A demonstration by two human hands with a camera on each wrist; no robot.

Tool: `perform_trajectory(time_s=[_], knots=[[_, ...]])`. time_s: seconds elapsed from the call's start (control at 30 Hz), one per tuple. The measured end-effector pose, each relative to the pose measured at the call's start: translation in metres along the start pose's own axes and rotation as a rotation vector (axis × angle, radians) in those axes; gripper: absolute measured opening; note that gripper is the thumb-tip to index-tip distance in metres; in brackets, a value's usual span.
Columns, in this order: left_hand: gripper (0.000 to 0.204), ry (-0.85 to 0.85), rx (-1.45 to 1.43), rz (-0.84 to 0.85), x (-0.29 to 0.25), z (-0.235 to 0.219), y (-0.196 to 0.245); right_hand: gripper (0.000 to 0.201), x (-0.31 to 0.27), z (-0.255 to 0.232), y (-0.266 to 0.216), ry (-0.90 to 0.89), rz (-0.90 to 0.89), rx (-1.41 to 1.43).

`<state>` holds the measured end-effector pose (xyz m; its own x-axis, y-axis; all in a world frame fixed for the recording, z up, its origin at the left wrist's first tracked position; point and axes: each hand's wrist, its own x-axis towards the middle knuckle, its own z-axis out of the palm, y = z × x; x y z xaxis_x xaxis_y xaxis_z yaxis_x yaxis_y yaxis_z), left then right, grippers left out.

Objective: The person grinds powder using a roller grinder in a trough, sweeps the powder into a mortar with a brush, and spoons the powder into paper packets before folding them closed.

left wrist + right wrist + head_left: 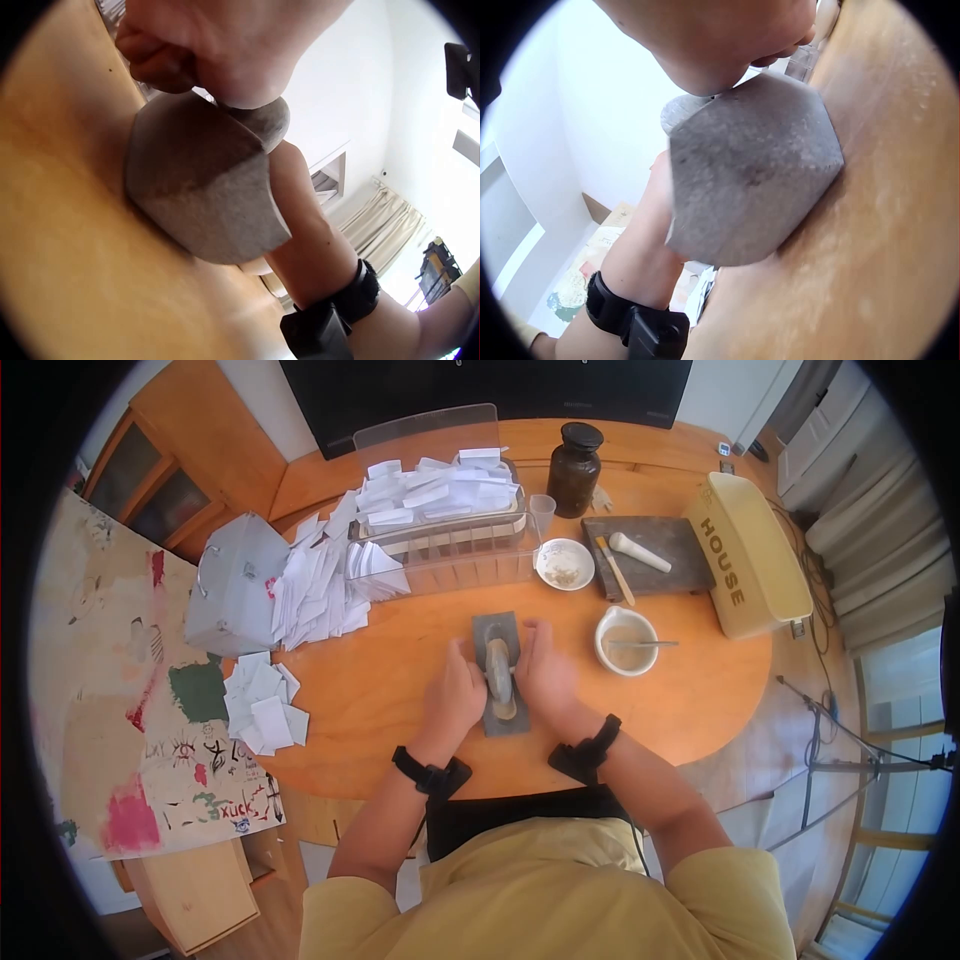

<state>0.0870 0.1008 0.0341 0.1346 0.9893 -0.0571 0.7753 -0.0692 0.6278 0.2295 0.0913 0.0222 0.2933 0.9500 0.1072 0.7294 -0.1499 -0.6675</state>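
A grey stone grinding trough (pixel 495 628) stands lengthwise on the wooden table in front of the person. Upright in its slot sits a grinding wheel (pixel 498 672) with a short axle handle through it. On the left side, the left hand (pixel 455 695) curls its fingers at the wheel's handle. The right hand (pixel 548 672) grips the handle from the opposite side. Both wrist views show the trough's angled stone end (pixel 202 180) close up, with the rounded wheel edge (pixel 681 112) rising above it. Palms and fingers hide most of the handle.
To the right are a white mortar (pixel 626 642) with a thin stick, a small dish (pixel 564 565), a dark board (pixel 680 545) bearing a pestle and brush, and a yellow bin (pixel 750 560). Paper slips (pixel 320 585) and a silver case (pixel 232 585) lie left; a brown jar (pixel 575 470) stands behind.
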Motion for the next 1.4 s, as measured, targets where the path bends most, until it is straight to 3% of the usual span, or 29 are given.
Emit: perform_trajectory(time_s=[0.17,0.23,0.43,0.53,0.63,0.77,0.93,1.03,1.17,1.23,1.4], knots=[[0.036,0.038,0.111,0.063,0.026,0.001,-0.001,0.021,0.016,0.016,0.012,0.136,-0.111,0.037],[0.036,0.055,0.062,0.096,0.007,0.001,-0.002,0.02,0.001,0.015,0.016,0.191,-0.183,0.086],[0.038,0.035,0.041,0.056,0.008,0.001,0.0,0.019,0.004,0.002,0.002,-0.043,0.056,0.069],[0.038,0.048,0.104,0.084,0.024,0.003,-0.004,0.018,0.017,0.004,0.0,-0.041,0.06,0.05],[0.036,0.029,0.074,0.103,0.004,0.0,-0.001,0.022,-0.003,0.013,0.019,0.106,-0.152,0.097],[0.035,-0.019,0.009,0.018,-0.006,-0.001,0.003,0.022,-0.012,0.003,0.013,0.005,-0.05,0.064],[0.035,0.027,0.043,0.082,0.024,0.006,-0.01,0.018,0.017,-0.002,-0.002,-0.058,0.06,0.038],[0.033,0.039,0.0,0.097,0.004,0.007,-0.011,0.019,-0.004,0.006,0.011,0.07,-0.147,0.095],[0.032,-0.021,-0.034,0.029,-0.009,-0.001,-0.001,0.017,-0.013,-0.002,0.005,-0.011,-0.042,0.078],[0.033,0.018,0.011,0.056,0.01,0.004,-0.005,0.017,0.002,-0.001,0.0,-0.048,0.028,0.083],[0.034,0.025,0.049,0.066,0.022,0.004,-0.006,0.016,0.007,0.008,0.01,0.046,-0.094,0.098]])
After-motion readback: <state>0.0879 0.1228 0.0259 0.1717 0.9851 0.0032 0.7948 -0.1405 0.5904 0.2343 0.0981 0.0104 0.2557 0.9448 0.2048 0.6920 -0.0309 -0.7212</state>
